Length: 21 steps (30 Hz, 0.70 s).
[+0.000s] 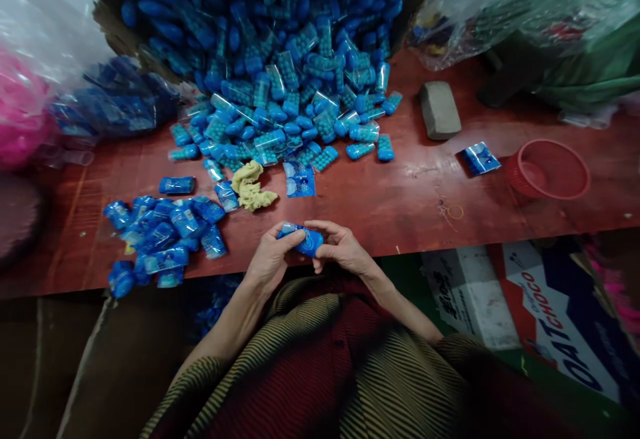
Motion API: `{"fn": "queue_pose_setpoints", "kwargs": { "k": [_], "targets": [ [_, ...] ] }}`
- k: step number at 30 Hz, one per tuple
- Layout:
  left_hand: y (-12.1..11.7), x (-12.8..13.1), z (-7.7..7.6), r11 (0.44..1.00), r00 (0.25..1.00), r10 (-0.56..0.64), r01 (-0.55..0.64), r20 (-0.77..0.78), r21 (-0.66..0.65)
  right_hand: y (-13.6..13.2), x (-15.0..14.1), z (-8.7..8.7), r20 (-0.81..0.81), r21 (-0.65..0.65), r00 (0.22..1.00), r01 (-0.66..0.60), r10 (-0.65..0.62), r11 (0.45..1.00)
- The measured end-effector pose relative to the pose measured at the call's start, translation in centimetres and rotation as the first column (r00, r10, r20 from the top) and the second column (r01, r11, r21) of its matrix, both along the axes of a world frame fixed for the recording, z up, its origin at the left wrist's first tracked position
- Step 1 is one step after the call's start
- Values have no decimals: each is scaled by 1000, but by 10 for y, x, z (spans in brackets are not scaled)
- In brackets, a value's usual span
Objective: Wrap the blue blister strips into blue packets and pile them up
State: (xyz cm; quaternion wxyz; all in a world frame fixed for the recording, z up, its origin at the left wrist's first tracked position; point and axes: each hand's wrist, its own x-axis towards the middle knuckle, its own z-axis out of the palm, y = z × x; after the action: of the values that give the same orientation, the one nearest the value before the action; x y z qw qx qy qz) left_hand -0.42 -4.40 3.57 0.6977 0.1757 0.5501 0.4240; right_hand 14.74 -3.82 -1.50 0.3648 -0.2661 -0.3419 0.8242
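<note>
Close to the table's front edge, my left hand and my right hand are both closed on one small capsule-shaped container in a blue printed wrapper. My left thumb lies across its top; my right fingers grip its other end. Beyond my hands lie a crumpled yellow cloth and a flat blue printed wrapper. To the left is a pile of blue wrapped containers. A large heap of clear containers with blue caps, filled with small blue balls, spreads from the back.
On the red table to the right are a grey block, a stack of blue wrappers, a rubber band and a red plastic basket. Plastic bags stand behind. Printed cartons lie below the table edge.
</note>
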Motion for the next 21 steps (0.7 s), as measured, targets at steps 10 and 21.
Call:
{"fn": "queue_pose_setpoints", "kwargs": {
  "k": [10, 21],
  "targets": [
    [-1, -7, -5, 996, 999, -50, 49, 8, 68, 2, 5, 2, 74, 54, 997, 10, -14, 998],
    [0, 5, -7, 997, 993, 58, -53, 100, -55, -2, -3, 5, 348, 313, 925, 40, -153, 949]
  ]
}}
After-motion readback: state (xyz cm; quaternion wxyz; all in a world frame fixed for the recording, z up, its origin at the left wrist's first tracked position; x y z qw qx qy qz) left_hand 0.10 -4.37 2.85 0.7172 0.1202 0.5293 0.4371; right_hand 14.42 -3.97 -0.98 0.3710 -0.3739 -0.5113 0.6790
